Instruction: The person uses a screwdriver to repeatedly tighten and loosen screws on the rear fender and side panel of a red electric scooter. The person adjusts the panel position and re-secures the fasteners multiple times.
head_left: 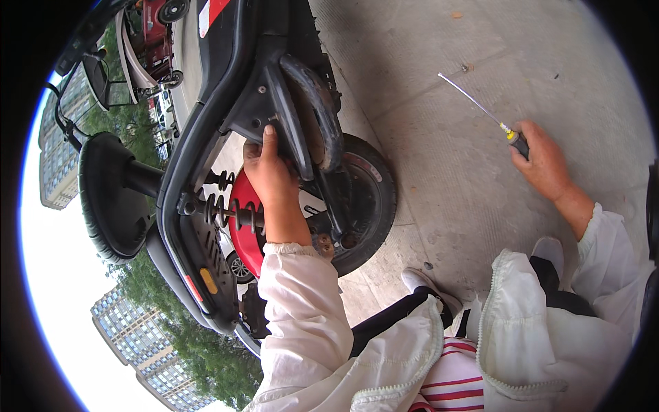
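A black electric scooter (237, 96) appears tilted sideways in the view, taking up the left half. My left hand (273, 180) grips the lower edge of its black side panel (247, 110). The thumb presses on the panel's face beside a small round hole, while the curled fingers are partly hidden behind it. Below this hand is a coil spring shock absorber (218, 209), next to a red fender (244, 240). Well away to the right, my right hand (547, 159) holds a screwdriver (475, 101) by its dark and yellow handle. The thin metal shaft points up and left, touching nothing.
The scooter's wheel (384, 199) rests near my shoes (429, 285) on the concrete floor (419, 137). A black seat (113, 199) juts out at the left. Beyond are a red vehicle (154, 41), trees (206, 350) and tall buildings (130, 323).
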`<state>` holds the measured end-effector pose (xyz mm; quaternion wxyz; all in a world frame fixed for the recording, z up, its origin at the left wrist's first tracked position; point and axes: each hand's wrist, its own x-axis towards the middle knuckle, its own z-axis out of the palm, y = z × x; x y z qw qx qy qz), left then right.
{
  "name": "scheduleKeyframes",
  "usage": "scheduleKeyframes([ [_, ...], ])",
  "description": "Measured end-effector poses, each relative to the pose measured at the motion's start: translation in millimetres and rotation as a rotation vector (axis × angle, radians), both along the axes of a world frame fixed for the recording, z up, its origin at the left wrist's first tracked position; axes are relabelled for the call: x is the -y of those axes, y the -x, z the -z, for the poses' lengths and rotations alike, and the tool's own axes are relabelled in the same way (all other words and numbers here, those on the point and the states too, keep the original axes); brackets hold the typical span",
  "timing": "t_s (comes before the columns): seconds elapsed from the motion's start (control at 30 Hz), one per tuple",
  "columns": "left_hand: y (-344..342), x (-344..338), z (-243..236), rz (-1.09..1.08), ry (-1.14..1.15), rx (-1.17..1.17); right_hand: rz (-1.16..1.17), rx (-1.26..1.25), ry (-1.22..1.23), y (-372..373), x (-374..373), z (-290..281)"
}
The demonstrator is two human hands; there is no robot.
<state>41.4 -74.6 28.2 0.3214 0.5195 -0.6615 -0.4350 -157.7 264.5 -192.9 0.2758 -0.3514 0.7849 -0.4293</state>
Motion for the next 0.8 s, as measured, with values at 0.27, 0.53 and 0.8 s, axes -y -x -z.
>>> scheduleKeyframes([
  [0.27, 29, -34, -34, 0.408, 1.382, 1.09, -0.019, 0.188, 0.109, -5, 22, -13],
  [0.53, 30, -20, -50, 0.56, 1.128, 1.01, -0.124, 0.664, 0.315, -7, 34, -56],
  [0.8, -13, -100, -61, 0.278, -0.112, 0.129, -0.443, 0.354, 0.423, -7, 38, -116],
])
